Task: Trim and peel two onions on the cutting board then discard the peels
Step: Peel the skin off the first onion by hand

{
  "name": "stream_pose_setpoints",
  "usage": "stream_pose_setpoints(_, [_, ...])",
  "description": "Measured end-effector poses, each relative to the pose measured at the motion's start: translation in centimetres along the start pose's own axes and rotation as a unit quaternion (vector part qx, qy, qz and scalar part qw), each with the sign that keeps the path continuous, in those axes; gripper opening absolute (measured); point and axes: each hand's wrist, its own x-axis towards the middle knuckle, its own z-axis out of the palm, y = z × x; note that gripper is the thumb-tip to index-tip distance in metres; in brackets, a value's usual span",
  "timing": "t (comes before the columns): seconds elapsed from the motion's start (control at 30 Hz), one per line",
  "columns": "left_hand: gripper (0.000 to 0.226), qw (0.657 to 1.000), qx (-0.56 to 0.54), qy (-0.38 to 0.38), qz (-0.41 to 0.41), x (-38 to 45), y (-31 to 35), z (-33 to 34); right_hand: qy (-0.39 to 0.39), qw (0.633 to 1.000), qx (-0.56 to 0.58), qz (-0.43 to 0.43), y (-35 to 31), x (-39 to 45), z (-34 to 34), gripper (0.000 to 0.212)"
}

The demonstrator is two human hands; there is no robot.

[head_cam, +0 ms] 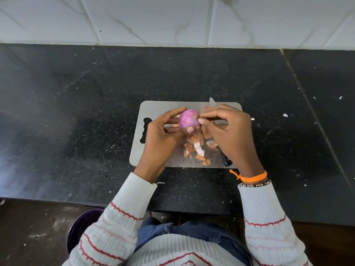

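white marbled wall tiles [146, 18] ran along the back of a black speckled stone desk [76, 112], and a grey cutting board [153, 106] with a cut-out handle at its left edge lay near the middle of that desk. both hands were raised just above the board with a red onion [189, 118] between them, its purple flesh bare on the side facing the camera. the left hand [163, 137] cupped the onion from the left and below, its grip curled round the bulb with a thumb over the top. the right hand [228, 129] pinched at the onion's right side, fingertips together on a bit of skin. a heap of dry orange and white peels [197, 148] lay on the board under the hands. a knife lay along the board's right side, mostly hidden by the right hand: its blade tip [211, 101] showed past the far edge and its dark handle [227, 160] near the front. orange thread [251, 176] circled the right wrist. a purple bin [80, 227] stood on the floor at lower left.
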Motion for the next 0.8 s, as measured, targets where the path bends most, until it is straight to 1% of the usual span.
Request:
stream_pose_setpoints(0.1, [0.047,1.0,0.027,0.009,0.013,0.0,0.1,0.1,0.004,0.999,-0.036,-0.031,-0.1,0.1,0.2,0.007])
stream_pose_setpoints(0.17, [0.048,0.999,0.044,0.01,0.022,0.0,0.1,0.1,0.004,0.998,-0.05,-0.035,-0.1,0.1,0.2,0.005])
stream_pose_setpoints(0.27, [0.049,0.996,0.077,0.015,0.033,0.1,0.0,0.0,-0.004,0.998,-0.056,-0.025,0.0,0.1,0.2,0.001])
stream_pose_setpoints(0.4, [0.051,0.988,0.139,0.024,0.055,0.2,-0.2,0.0,-0.019,0.997,-0.069,0.0,0.1,0.1,0.4,0.006])
stream_pose_setpoints(0.5, [0.052,0.986,0.151,0.013,0.069,0.3,-0.5,0.1,-0.029,0.998,-0.06,0.021,0.2,0.1,0.4,0.005])
stream_pose_setpoints(0.6, [0.051,0.991,0.124,-0.009,0.057,0.4,-0.7,0.0,-0.038,0.998,-0.028,0.051,0.1,0.1,0.0,0.005])
stream_pose_setpoints(0.67, [0.051,0.995,0.09,-0.025,0.042,0.3,-0.8,-0.1,-0.046,0.995,0.01,0.089,0.3,0.1,-0.2,0.009])
stream_pose_setpoints(0.73, [0.049,0.998,0.047,-0.04,0.031,0.2,-0.8,-0.1,-0.047,0.986,0.071,0.145,0.5,0.1,-0.2,0.013])
stream_pose_setpoints(0.8, [0.048,0.998,0.009,-0.052,0.024,0.2,-0.9,-0.2,-0.036,0.964,0.157,0.212,0.6,0.2,-0.1,0.013])
